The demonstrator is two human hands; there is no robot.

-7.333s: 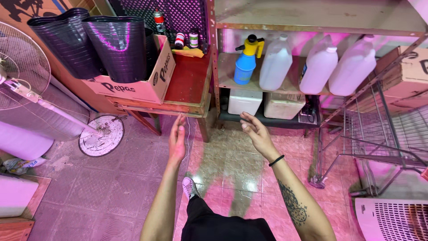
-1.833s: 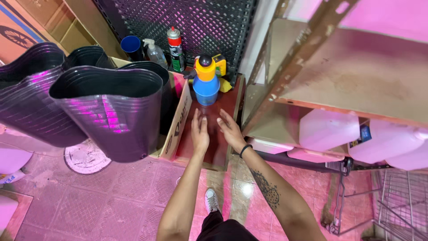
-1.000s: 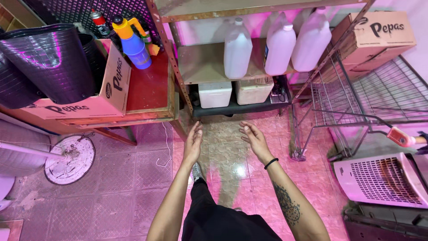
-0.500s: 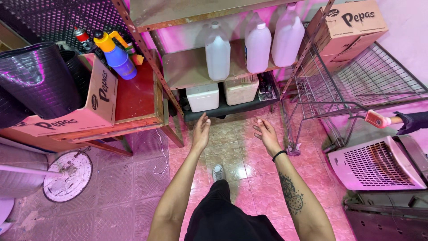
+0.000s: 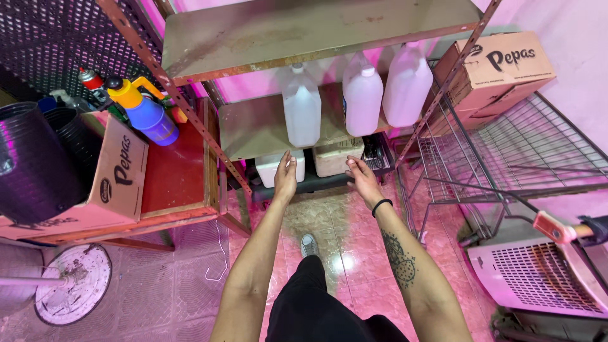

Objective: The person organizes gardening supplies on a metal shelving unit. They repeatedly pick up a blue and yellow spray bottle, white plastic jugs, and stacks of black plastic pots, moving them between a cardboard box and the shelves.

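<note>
My left hand is held out flat and empty, fingers together but not gripping, in front of a white jug on the middle shelf of a metal rack. My right hand is also empty with fingers spread, below two more white jugs. Neither hand touches anything. Under the shelf sit two pale tubs.
A blue spray bottle with a yellow top stands on a red table at left, next to a cardboard box holding black pots. A wire rack, a boxed carton and a white fan heater stand at right. A fan base lies lower left.
I have moved away from the red table with the spray bottle and stepped in closer to the metal rack. Both empty hands now reach toward the middle shelf with the jugs.
</note>
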